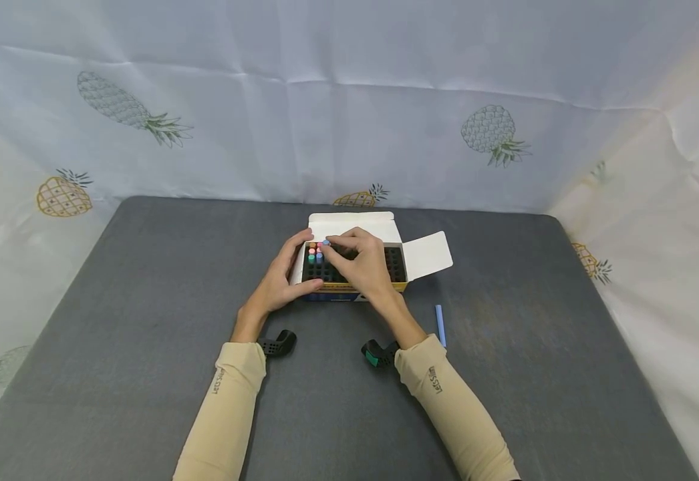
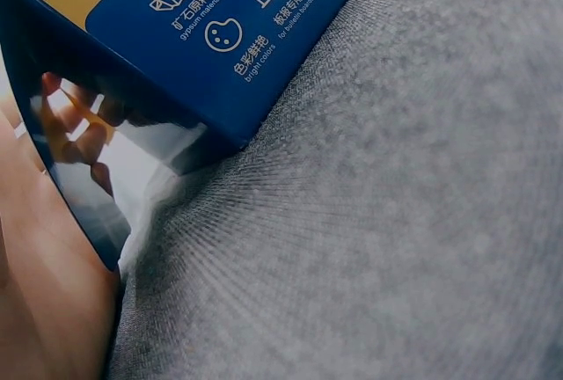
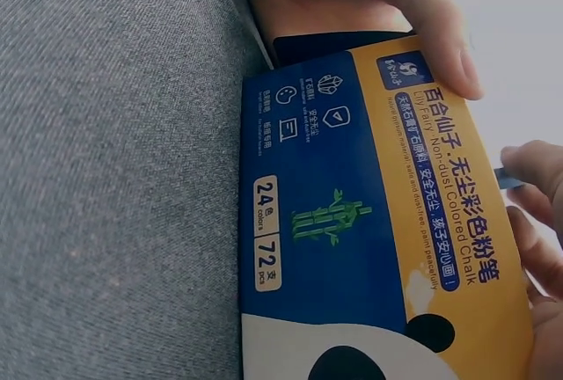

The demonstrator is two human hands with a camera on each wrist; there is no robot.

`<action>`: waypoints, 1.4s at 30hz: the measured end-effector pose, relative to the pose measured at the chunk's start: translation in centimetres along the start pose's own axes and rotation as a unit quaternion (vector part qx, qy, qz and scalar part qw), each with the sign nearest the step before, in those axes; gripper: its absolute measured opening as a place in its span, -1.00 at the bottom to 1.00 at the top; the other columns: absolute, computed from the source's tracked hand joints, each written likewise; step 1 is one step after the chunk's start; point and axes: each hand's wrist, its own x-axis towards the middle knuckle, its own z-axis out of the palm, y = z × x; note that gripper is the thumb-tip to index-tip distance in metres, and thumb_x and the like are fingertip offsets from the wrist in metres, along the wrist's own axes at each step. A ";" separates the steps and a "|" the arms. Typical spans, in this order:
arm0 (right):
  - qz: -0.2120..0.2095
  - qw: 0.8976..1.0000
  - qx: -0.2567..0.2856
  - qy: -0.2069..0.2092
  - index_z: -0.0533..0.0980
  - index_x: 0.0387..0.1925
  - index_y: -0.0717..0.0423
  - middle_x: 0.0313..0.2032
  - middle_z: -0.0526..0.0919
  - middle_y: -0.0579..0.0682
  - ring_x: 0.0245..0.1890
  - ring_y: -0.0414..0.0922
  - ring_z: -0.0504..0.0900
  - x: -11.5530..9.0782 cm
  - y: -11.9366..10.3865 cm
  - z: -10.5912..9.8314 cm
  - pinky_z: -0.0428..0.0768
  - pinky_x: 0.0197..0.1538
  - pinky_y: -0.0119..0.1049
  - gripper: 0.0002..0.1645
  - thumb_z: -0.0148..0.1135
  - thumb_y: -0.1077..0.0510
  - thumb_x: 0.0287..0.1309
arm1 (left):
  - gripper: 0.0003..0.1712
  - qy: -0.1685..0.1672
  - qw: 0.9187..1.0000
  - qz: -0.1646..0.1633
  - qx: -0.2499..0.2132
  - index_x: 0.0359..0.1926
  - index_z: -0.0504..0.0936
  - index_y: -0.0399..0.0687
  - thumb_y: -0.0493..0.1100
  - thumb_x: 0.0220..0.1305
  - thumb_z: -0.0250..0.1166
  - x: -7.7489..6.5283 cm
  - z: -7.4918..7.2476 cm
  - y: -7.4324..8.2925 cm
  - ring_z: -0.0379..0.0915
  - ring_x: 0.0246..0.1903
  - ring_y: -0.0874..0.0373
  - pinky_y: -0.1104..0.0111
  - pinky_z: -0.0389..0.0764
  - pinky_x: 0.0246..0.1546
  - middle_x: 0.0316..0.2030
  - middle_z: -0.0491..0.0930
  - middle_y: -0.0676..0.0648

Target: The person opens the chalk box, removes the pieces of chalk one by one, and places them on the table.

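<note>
Two-handed: pinching slim blue chalk stick, seemingly upright, with right hand at left rear of yellow-and-blue cardboard box; gripping box's left end with wide-spread left hand.

**Mild Light Overall, Glare and Blur Close Up**

Moderately bright and diffuse in the head view, cool and bluish across the middle of the patterned cloth, warmer toward the right. Stretched wide-angle toward the frame edges. Dull grey on the tabletop, with darker shading along the undersides of the sleeves. In the left wrist view, crisp on the white print of the box, streaked with mirror-like glare on the glossy side panel, out of focus at right. In the right wrist view, legible on the lettering, pale and washed out at upper right, dimmer around the fingers at the edge.
</note>
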 end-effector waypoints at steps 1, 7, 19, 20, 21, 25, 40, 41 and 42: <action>0.000 1.000 0.000 0.001 0.77 -0.12 0.23 -0.29 0.70 0.13 -0.31 -0.01 0.70 0.0 0.0 0.0 0.63 -0.24 -0.23 -0.74 0.45 0.15 0.23 | 0.04 0.000 1.000 0.001 -0.001 0.59 0.10 -0.12 -0.22 0.19 0.47 0.0 0.0 0.0 0.13 0.48 -0.09 0.36 0.33 0.35 0.61 -0.01 -0.18; -0.015 1.000 0.004 0.020 0.78 -0.13 0.23 -0.29 0.70 0.12 -0.32 -0.02 0.69 0.1 -0.3 -0.4 0.59 -0.23 -0.30 -0.75 0.45 0.15 0.23 | 0.02 -0.002 1.000 0.004 -0.004 0.58 0.11 -0.12 -0.21 0.20 0.46 0.1 0.3 -0.1 0.13 0.48 -0.11 0.48 0.30 0.33 0.60 0.00 -0.21; -0.060 0.995 0.047 0.059 0.78 -0.19 0.27 -0.28 0.71 0.16 -0.28 0.04 0.70 0.6 -1.8 -2.2 0.68 -0.11 -0.12 -0.79 0.47 0.21 0.18 | 0.04 -0.001 1.000 0.009 -0.008 0.57 0.11 -0.17 -0.39 0.15 0.43 0.3 0.4 0.1 0.14 0.47 -0.11 0.25 0.32 0.39 0.60 0.01 -0.22; -0.062 0.995 0.046 0.061 0.78 -0.19 0.27 -0.28 0.71 0.16 -0.28 0.04 0.70 0.6 -2.0 -2.3 0.68 -0.11 -0.11 -0.80 0.47 0.21 0.18 | 0.04 -0.001 1.000 0.008 -0.007 0.57 0.11 -0.17 -0.39 0.14 0.44 0.3 0.4 0.1 0.15 0.47 -0.10 0.32 0.32 0.38 0.60 0.01 -0.21; -0.064 0.995 0.046 0.062 0.78 -0.20 0.26 -0.28 0.71 0.16 -0.28 0.05 0.70 0.6 -2.2 -2.5 0.68 -0.11 -0.10 -0.80 0.48 0.21 0.18 | 0.03 -0.002 1.000 0.008 -0.007 0.57 0.11 -0.17 -0.39 0.15 0.43 0.3 0.4 0.1 0.14 0.48 -0.10 0.34 0.30 0.38 0.60 0.01 -0.21; -0.078 0.994 0.042 0.071 0.79 -0.22 0.26 -0.30 0.72 0.16 -0.28 0.04 0.69 0.5 -2.7 -3.2 0.66 -0.13 -0.06 -0.81 0.49 0.22 0.15 | 0.03 -0.004 1.000 0.011 -0.008 0.57 0.09 -0.20 -0.34 0.18 0.44 0.4 0.4 0.2 0.11 0.50 -0.13 0.12 0.29 0.43 0.61 -0.02 -0.23; -0.103 0.991 0.036 0.078 0.79 -0.26 0.27 -0.32 0.71 0.14 -0.33 -0.01 0.67 -1.0 -4.2 -6.2 0.63 -0.17 -0.28 -0.85 0.50 0.27 0.11 | 0.05 -0.006 1.000 0.004 -0.006 0.59 0.06 -0.18 -0.34 0.18 0.44 0.3 0.0 0.4 0.01 0.55 -0.14 -0.11 0.20 0.43 0.62 -0.06 -0.22; -0.102 0.991 0.032 0.078 0.79 -0.26 0.27 -0.32 0.71 0.14 -0.34 -0.04 0.65 -1.2 -4.2 -6.4 0.59 -0.18 -0.31 -0.85 0.50 0.27 0.11 | 0.05 -0.006 1.000 0.003 -0.006 0.59 0.06 -0.17 -0.33 0.18 0.45 0.3 0.0 0.4 0.02 0.55 -0.14 -0.10 0.20 0.43 0.62 -0.05 -0.22; -0.102 0.991 0.028 0.077 0.79 -0.27 0.26 -0.32 0.71 0.13 -0.35 -0.05 0.63 -1.4 -4.2 -6.6 0.56 -0.21 -0.33 -0.85 0.50 0.27 0.11 | 0.05 -0.007 1.000 0.002 -0.005 0.59 0.06 -0.16 -0.33 0.18 0.45 0.3 0.0 0.3 0.03 0.55 -0.14 -0.09 0.21 0.42 0.62 -0.05 -0.23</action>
